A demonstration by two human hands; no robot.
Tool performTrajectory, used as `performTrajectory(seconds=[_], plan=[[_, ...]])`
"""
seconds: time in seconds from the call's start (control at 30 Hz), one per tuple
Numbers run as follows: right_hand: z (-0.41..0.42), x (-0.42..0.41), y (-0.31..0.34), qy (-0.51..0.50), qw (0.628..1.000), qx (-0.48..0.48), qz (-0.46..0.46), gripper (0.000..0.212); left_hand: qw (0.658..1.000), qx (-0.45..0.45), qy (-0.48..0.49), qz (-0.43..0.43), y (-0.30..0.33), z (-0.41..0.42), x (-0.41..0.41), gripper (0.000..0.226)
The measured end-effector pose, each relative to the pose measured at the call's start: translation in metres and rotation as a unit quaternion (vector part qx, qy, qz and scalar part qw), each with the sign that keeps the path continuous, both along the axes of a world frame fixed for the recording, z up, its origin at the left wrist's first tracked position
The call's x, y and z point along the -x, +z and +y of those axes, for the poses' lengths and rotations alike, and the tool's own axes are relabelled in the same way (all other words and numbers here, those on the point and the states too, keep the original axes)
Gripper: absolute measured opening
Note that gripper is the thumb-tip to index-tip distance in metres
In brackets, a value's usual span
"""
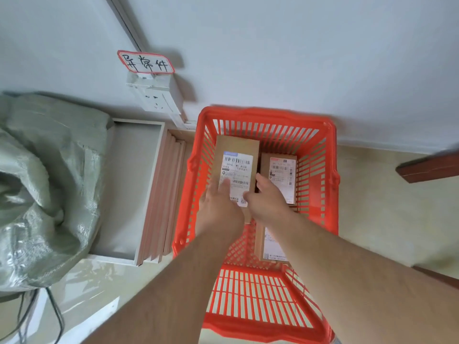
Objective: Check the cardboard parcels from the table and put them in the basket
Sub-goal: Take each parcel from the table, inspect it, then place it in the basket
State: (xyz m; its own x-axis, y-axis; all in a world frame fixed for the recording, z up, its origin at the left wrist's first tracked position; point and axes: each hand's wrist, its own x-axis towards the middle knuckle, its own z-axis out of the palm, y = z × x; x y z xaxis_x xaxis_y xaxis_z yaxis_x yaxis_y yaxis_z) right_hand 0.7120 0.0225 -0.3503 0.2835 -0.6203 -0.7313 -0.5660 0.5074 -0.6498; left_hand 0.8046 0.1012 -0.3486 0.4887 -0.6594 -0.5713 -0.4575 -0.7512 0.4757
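A red plastic basket (320, 155) stands on the floor against the wall. Inside it, a cardboard parcel (236, 150) with a white shipping label lies at the far left. My left hand (218, 207) and my right hand (268, 199) both hold its near end, thumbs on top of the label. A second labelled parcel (279, 170) lies beside it at the far right. A third parcel (260, 247) lies nearer, partly hidden under my right forearm.
A stack of pinkish boards and a white frame (159, 194) lean left of the basket. A grey-green woven sack (42, 184) fills the left side. A wall socket (154, 100) with a handwritten sign (146, 62) sits above. A dark wooden edge (427, 167) juts in at right.
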Motion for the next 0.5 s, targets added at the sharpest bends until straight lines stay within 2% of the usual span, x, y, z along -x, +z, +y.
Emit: performTrajectory(seconds=[0.13, 0.23, 0.37, 0.5], plan=[[0.007, 0.015, 0.001, -0.019, 1.000, -0.015, 0.007, 0.059, 0.998, -0.025, -0.047, 0.020, -0.005, 0.019, 0.007, 0.064], [0.025, 0.037, 0.011, 0.002, 0.999, -0.020, 0.025, 0.058, 1.000, -0.004, -0.026, 0.009, 0.003, 0.036, 0.007, 0.067], [0.042, 0.066, 0.044, 0.031, 0.998, -0.042, 0.043, 0.060, 0.999, -0.015, 0.032, 0.025, 0.049, 0.051, 0.019, 0.064], [0.044, 0.084, 0.117, 0.030, 0.998, -0.050, 0.039, 0.055, 0.997, -0.036, 0.065, 0.024, 0.122, 0.052, 0.030, 0.057]])
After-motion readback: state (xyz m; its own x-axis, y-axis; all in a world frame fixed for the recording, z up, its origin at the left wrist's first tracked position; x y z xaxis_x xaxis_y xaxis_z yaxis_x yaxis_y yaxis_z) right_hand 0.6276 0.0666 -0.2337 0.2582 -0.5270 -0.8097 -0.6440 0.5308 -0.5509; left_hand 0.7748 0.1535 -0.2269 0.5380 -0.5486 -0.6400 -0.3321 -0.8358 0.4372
